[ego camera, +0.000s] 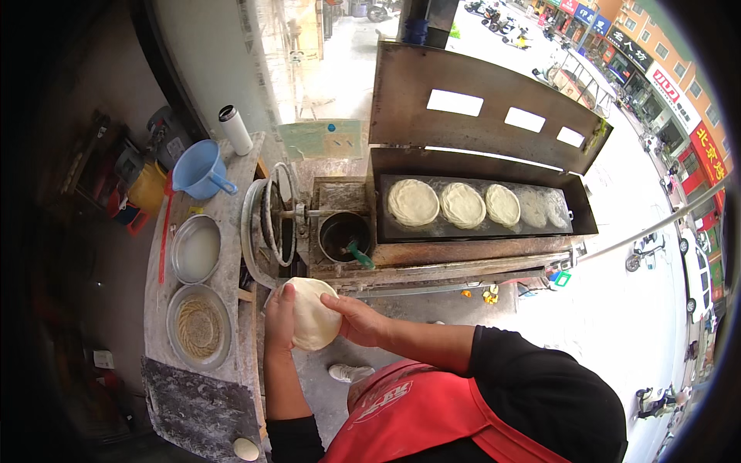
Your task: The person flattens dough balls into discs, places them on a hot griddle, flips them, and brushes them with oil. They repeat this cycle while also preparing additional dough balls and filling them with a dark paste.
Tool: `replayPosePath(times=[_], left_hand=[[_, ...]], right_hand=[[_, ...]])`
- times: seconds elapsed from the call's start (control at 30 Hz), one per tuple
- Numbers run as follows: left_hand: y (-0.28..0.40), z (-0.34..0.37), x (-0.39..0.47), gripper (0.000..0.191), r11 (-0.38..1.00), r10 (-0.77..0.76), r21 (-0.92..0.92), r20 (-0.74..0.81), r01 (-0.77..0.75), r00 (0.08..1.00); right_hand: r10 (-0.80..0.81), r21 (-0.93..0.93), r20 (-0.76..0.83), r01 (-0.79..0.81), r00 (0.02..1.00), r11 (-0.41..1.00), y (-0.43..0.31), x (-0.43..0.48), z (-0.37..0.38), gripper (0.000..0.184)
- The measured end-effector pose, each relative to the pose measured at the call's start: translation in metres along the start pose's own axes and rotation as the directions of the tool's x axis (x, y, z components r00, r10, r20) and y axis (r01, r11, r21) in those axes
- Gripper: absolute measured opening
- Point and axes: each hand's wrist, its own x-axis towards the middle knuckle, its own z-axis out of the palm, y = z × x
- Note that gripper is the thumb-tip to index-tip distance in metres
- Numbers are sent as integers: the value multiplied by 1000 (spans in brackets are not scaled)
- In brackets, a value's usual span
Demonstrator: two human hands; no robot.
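A smooth, pale dough round (314, 315) is held in the air between my hands, in front of my red apron. My left hand (280, 318) grips its left edge, and my right hand (360, 320) has its upper right edge between thumb and fingers. Three flattened dough rounds with twisted rims (413, 202) lie in a row on the long dark griddle (492, 228). Floury ring marks show at the griddle's right end. To my left, a metal pan (224, 330) holds a sesame-coated round with a twisted rim. A small dough ball (246, 449) rests by the floured dark board (200, 393).
On the wooden table (156, 341) stand a pan of whitish liquid (197, 249), a blue plastic dipper (198, 168), a white bottle (235, 130) and a long red stick (165, 231). A handwheel (281, 214) and a dark pot (341, 228) with a green-handled tool adjoin the griddle. Its metal lid (486, 75) is raised.
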Motion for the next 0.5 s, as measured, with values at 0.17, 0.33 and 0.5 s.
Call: replayPosePath(times=[0.17,0.33,0.5], left_hand=[[-58,132,13,37,993,-50,111,82,41,995],[-116,307,26,34,976,-185,154,224,153,957],[-140,491,71,18,905,-69,381,574,-191,816]], right_hand=[[-56,20,-10,57,998,998,-76,-112,-85,50],[-157,-85,-161,145,974,986,-180,-266,-185,48],[-521,-488,-429,296,738,821,-281,-385,-265,34]])
